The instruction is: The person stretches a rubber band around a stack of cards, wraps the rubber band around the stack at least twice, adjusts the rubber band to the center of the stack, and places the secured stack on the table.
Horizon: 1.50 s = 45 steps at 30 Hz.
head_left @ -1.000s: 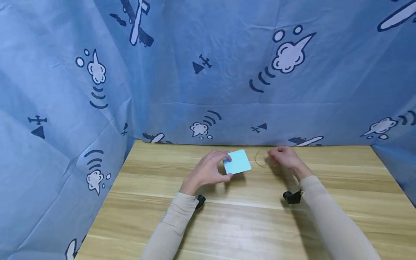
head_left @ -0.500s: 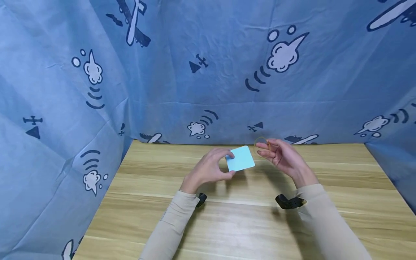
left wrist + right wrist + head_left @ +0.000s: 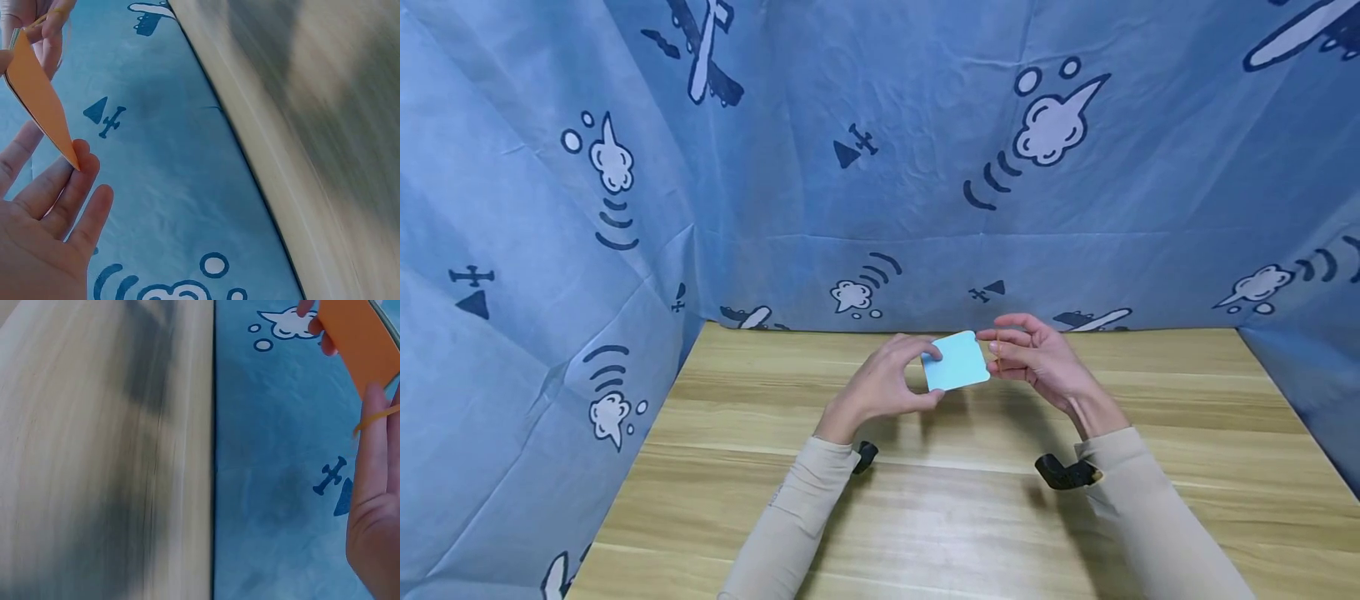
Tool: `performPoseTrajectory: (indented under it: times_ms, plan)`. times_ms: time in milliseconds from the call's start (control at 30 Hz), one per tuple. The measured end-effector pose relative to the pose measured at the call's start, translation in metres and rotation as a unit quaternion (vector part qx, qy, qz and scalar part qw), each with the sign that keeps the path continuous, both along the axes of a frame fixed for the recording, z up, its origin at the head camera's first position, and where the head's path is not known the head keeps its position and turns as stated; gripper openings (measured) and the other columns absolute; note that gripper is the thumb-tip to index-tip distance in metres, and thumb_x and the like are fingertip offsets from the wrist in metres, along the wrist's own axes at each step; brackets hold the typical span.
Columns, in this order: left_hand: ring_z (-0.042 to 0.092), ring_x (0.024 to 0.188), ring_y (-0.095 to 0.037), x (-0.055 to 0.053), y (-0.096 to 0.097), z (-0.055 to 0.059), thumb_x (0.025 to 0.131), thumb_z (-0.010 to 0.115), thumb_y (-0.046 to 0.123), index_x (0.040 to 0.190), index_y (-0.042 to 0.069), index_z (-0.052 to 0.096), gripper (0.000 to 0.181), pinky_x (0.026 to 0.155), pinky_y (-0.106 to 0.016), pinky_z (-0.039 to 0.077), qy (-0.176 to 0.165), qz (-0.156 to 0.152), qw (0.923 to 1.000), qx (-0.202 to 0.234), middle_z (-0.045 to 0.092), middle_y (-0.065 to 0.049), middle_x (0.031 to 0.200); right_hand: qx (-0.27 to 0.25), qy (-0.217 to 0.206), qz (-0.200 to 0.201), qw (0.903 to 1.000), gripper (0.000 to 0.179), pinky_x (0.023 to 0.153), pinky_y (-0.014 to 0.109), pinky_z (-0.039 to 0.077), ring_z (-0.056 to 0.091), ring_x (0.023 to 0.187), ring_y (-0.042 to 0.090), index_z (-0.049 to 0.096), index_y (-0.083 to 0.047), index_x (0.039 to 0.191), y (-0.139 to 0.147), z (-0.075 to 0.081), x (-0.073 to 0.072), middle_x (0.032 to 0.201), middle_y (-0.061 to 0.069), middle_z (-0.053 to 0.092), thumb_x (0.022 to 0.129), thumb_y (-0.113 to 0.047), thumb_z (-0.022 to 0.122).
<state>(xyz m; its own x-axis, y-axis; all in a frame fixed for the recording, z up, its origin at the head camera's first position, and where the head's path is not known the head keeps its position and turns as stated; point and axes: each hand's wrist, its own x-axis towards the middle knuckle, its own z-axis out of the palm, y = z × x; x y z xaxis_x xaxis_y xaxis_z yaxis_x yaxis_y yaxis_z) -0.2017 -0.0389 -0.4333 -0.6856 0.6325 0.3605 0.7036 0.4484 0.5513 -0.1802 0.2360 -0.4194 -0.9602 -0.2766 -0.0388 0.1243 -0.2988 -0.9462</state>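
Left hand (image 3: 880,382): fingers and thumb clamped on the card stack (image 3: 958,363)
Right hand (image 3: 1047,358): fingers apart, yellow band (image 3: 378,417) looped round them, tips by the card stack's right edge
Card stack: above the bench (image 3: 962,525), blue top, orange underside

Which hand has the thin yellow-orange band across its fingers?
The right hand: the band crosses its fingers, while the bandless left hand pinches the blue-and-orange stack.

Card stack (image 3: 957,364) over table (image 3: 955,517), far side | left hand (image 3: 882,385), left | right hand (image 3: 1043,367), rubber band (image 3: 377,417) on it, right | curtain (image 3: 910,200) behind
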Motion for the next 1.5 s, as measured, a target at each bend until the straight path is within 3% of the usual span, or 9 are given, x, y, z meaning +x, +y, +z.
performPoseTrajectory:
  times_ms: [167,267,467,667,867,967,1167,1333,1500]
  plan:
    - [0.052,0.118,-0.012,0.000,0.000,0.001,0.077,0.083,0.033,0.114,0.018,0.065,0.044,0.100,-0.030,0.044,0.008,-0.003,1.0000,0.002,0.064,0.004,0.126,0.049,0.013,-0.009,0.9987,0.033,0.079,0.042,0.060,0.072,0.086,0.021,0.050,-0.007,0.123,-0.001,0.001,0.002,0.114,0.008,0.070,0.095,0.000,0.067]
    - [0.053,0.118,-0.012,0.000,0.000,0.003,0.076,0.084,0.032,0.115,0.017,0.064,0.046,0.100,-0.029,0.044,0.017,0.000,0.9999,0.001,0.064,0.004,0.126,0.074,0.015,0.005,0.9972,0.039,0.084,0.048,0.058,0.069,0.097,0.021,0.048,-0.009,0.129,-0.002,0.001,0.003,0.120,0.008,0.066,0.096,-0.001,0.067]
    - [0.053,0.118,-0.013,0.002,0.005,0.007,0.075,0.085,0.032,0.119,0.017,0.060,0.053,0.099,-0.028,0.046,0.018,0.003,0.9997,-0.017,0.063,0.002,0.127,0.078,0.021,0.056,0.9951,0.068,0.082,0.053,0.057,0.067,0.100,0.024,0.027,-0.018,0.151,-0.007,0.000,0.005,0.136,0.017,0.047,0.096,0.001,0.064]
    - [0.051,0.122,-0.015,0.007,0.007,0.009,0.074,0.086,0.034,0.126,0.020,0.056,0.061,0.097,-0.031,0.048,-0.007,-0.006,0.9987,-0.049,0.060,0.003,0.127,0.074,0.038,0.064,0.9945,0.082,0.074,0.048,0.060,0.068,0.097,0.025,0.015,-0.024,0.156,-0.014,0.003,0.001,0.147,0.026,0.037,0.096,0.000,0.065]
    - [0.050,0.124,-0.016,0.009,0.008,0.012,0.074,0.087,0.034,0.129,0.022,0.055,0.065,0.096,-0.034,0.049,-0.009,-0.018,0.9982,-0.057,0.060,0.003,0.126,0.094,0.045,0.092,0.9904,0.081,0.071,0.044,0.060,0.067,0.098,0.028,0.018,-0.026,0.156,-0.018,0.008,-0.002,0.146,0.021,0.043,0.096,0.002,0.064]
    - [0.051,0.121,-0.015,0.010,0.007,0.013,0.073,0.087,0.033,0.131,0.022,0.053,0.068,0.093,-0.034,0.050,-0.013,-0.008,0.9984,-0.054,0.057,0.003,0.125,0.097,0.040,0.105,0.9889,0.080,0.070,0.042,0.060,0.067,0.097,0.027,0.021,-0.022,0.156,-0.022,0.008,-0.003,0.140,0.017,0.050,0.094,0.003,0.066]
    - [0.053,0.115,-0.017,0.008,0.002,0.011,0.073,0.086,0.031,0.132,0.020,0.051,0.070,0.088,-0.033,0.051,-0.012,0.011,0.9994,-0.030,0.054,-0.003,0.131,0.132,0.022,0.078,0.9879,0.072,0.066,0.035,0.060,0.069,0.086,0.023,0.028,-0.010,0.154,-0.028,0.004,-0.003,0.119,0.016,0.060,0.094,-0.003,0.069]
    - [0.051,0.118,-0.016,0.005,0.000,0.008,0.072,0.086,0.029,0.126,0.015,0.055,0.064,0.091,-0.030,0.049,0.019,0.015,0.9997,-0.004,0.057,-0.002,0.130,0.154,0.005,0.051,0.9868,0.058,0.074,0.034,0.059,0.070,0.086,0.019,0.036,-0.001,0.147,-0.033,0.003,0.000,0.108,0.013,0.067,0.098,-0.007,0.066]
    - [0.051,0.119,-0.015,0.002,0.001,0.006,0.073,0.084,0.030,0.126,0.011,0.057,0.063,0.095,-0.028,0.047,0.058,0.003,0.9983,-0.003,0.061,0.000,0.127,0.154,-0.006,0.060,0.9863,0.051,0.082,0.041,0.059,0.071,0.090,0.019,0.036,0.005,0.142,-0.040,0.002,0.004,0.106,0.012,0.068,0.101,-0.011,0.061]
